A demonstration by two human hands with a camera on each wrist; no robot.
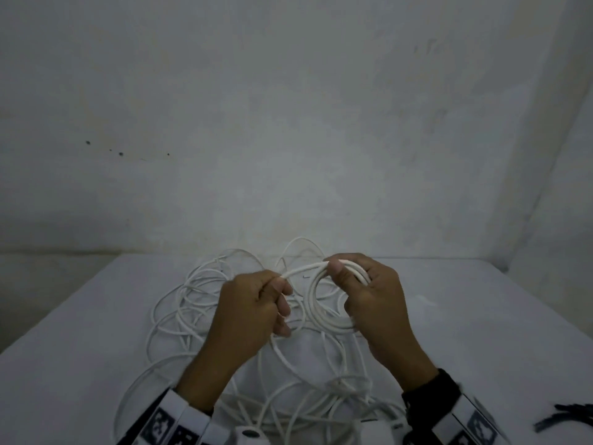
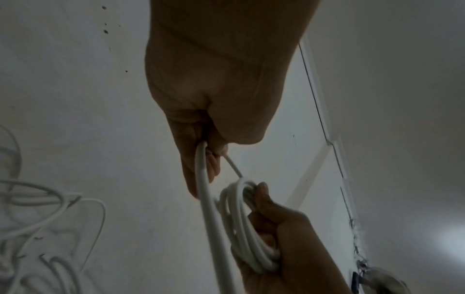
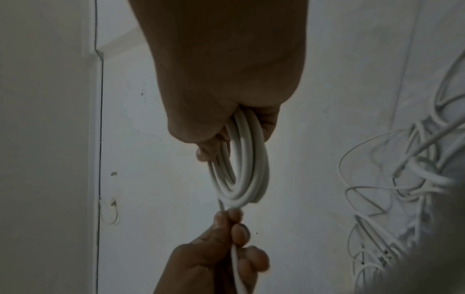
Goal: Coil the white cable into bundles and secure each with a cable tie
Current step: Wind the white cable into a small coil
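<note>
My right hand (image 1: 359,284) grips a small coil of thick white cable (image 1: 316,303), thumb over its top and fingers curled through the loops; the right wrist view shows that coil (image 3: 244,169) hanging from the right hand (image 3: 226,129). My left hand (image 1: 256,303) holds the free strand (image 1: 301,270) that runs up into the coil, fingers curled round it. In the left wrist view the strand (image 2: 203,189) leaves the left hand (image 2: 206,151) and joins the coil (image 2: 241,222). Loose white cable (image 1: 199,300) lies tangled on the table under both hands.
The table (image 1: 481,332) has a white cover and stands against a grey wall (image 1: 288,123). Black cable ties (image 1: 568,415) lie at the near right edge. A white plug or adapter (image 1: 250,435) sits at the bottom, between my wrists.
</note>
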